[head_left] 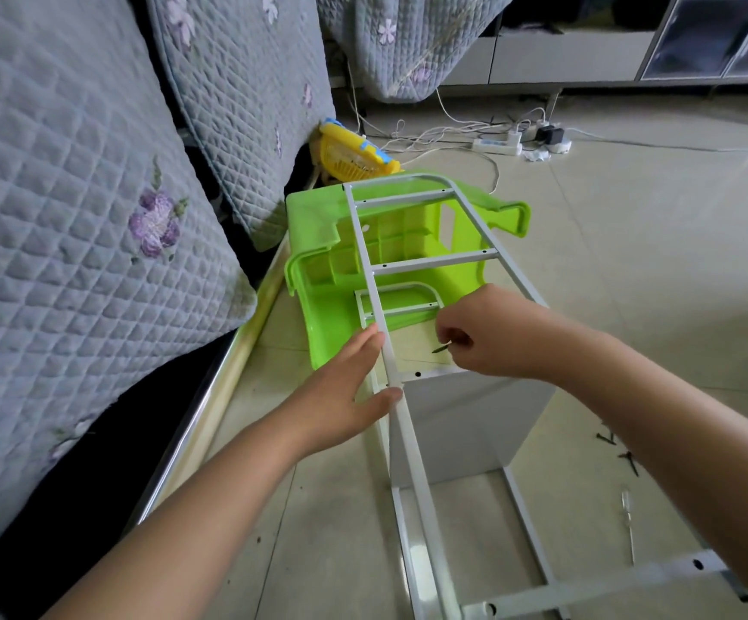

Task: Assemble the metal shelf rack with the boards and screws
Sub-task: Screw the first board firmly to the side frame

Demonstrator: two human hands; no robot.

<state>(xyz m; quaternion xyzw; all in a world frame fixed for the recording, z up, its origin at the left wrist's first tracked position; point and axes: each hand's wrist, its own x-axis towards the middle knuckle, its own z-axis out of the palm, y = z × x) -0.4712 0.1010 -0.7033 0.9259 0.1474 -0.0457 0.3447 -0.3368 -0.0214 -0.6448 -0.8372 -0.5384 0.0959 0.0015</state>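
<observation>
A white metal ladder-shaped frame (430, 261) lies tilted over a white board (470, 422) that stands on edge on the floor. My left hand (345, 391) presses flat against the frame's left rail (390, 355), fingers spread along it. My right hand (493, 333) pinches a small dark screw (441, 349) just above the board's top edge, near a screw hole (418, 374). A second white frame (412, 539) lies on the floor below the board.
A green plastic stool (318, 270) lies overturned behind the frame. Loose dark screws (627, 458) and a screwdriver (628, 525) lie on the tiles at right. A quilt-covered sofa (72, 217) fills the left. A yellow fan (354, 154), a power strip (497, 145) and cables sit farther back.
</observation>
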